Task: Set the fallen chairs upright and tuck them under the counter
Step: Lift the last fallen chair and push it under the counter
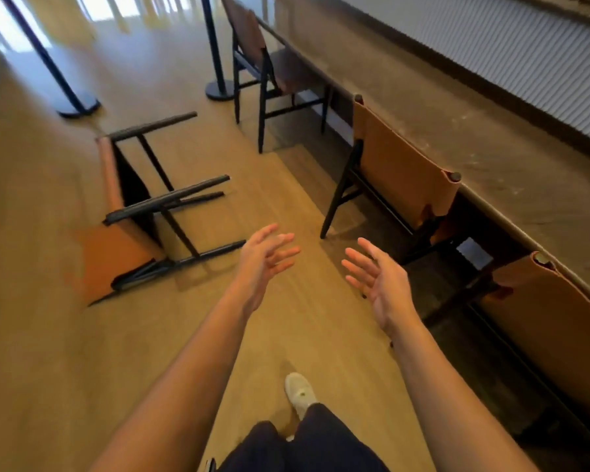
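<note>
My knee and shoe [298,393] sit lowest in view, mid-step on the wood floor [48,352]. Both arms are stretched fwd, forearms roughly parallel: left hand [264,258] open, fingers spread, palm facing in; right hand [377,275] likewise open and empty. Fallen chair [143,216] lies on its side to the left, legs pointing toward me, well apart from the desk [491,131]. Best approach, I reckon: grab backrest top w/ one hand and seat edge w/ the other, pivot on the floor-side legs, then slide into the gap beside the tucked chair [402,172].
</note>
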